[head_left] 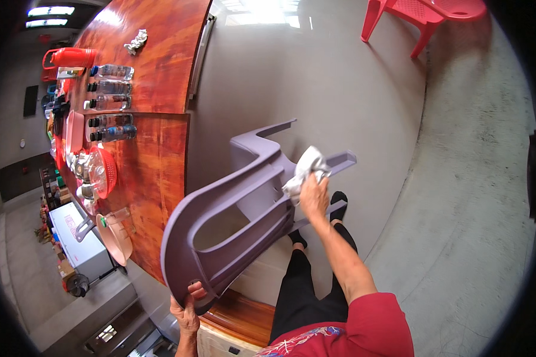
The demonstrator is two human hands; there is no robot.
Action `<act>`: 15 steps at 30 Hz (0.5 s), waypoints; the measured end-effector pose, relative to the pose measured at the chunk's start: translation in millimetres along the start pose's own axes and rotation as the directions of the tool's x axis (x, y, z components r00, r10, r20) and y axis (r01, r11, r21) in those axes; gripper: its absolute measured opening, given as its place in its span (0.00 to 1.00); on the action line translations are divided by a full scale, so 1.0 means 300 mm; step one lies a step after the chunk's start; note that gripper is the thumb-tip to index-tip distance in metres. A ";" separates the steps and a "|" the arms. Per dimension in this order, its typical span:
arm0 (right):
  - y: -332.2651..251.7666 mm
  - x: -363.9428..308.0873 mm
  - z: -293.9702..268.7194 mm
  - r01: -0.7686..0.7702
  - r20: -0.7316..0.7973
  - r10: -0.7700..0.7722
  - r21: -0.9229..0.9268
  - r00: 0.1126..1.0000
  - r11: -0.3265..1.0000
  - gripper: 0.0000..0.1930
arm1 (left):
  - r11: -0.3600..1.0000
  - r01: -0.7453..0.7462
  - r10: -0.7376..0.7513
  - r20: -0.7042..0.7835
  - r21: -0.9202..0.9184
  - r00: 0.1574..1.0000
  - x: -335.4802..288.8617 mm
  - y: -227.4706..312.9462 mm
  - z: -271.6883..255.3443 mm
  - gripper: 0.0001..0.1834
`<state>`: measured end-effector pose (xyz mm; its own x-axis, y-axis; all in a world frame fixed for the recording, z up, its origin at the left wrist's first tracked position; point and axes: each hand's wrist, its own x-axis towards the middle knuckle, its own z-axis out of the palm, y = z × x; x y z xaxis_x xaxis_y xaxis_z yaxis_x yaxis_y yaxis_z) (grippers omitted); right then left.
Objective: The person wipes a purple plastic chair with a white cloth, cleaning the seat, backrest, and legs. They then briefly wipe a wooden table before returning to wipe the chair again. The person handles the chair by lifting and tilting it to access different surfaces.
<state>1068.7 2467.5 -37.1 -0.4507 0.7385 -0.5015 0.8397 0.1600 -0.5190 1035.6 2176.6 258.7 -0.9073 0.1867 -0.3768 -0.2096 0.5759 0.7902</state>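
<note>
A purple-grey plastic chair (220, 268) is held tilted in front of me, its slatted backrest toward the lower left and its legs pointing to the upper right. My left hand (187, 312) grips the top edge of the backrest, with fingertips showing through a gap in it. In my right hand (314, 196) is a crumpled white cloth (308, 166), bunched under the fingers and against the chair near the seat end. Both the cloth and that hand look slightly blurred.
To the left runs a glossy red-brown wooden table (158, 166) bearing several plastic bottles (110, 87), a red basket (104, 172), a pan (114, 241), a red thermos (72, 58) and a crumpled cloth (137, 41). A red plastic chair (426, 21) stands at the far right.
</note>
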 end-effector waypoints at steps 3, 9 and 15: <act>0.005 -0.065 -0.028 0.183 -0.047 -0.184 -0.037 0.982 0.982 0.15 | 0.999 0.033 -0.034 -0.050 -0.020 0.998 0.000 -0.016 -0.013 0.16; 0.296 0.302 -0.008 -0.250 -0.064 0.242 -0.284 0.968 0.926 0.14 | 0.999 0.004 -0.002 -0.028 0.051 1.000 0.005 -0.061 -0.063 0.16; 0.435 0.388 0.019 -0.439 -0.030 0.440 -0.137 0.898 0.888 0.18 | 0.994 0.008 -0.001 -0.064 0.109 0.998 -0.010 -0.043 -0.048 0.13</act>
<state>1124.2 2570.7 -167.1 -0.0264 0.7526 -0.6579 0.9851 -0.0925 -0.1453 1035.7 2157.2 256.5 -0.9284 0.1350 -0.3461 -0.1759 0.6610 0.7295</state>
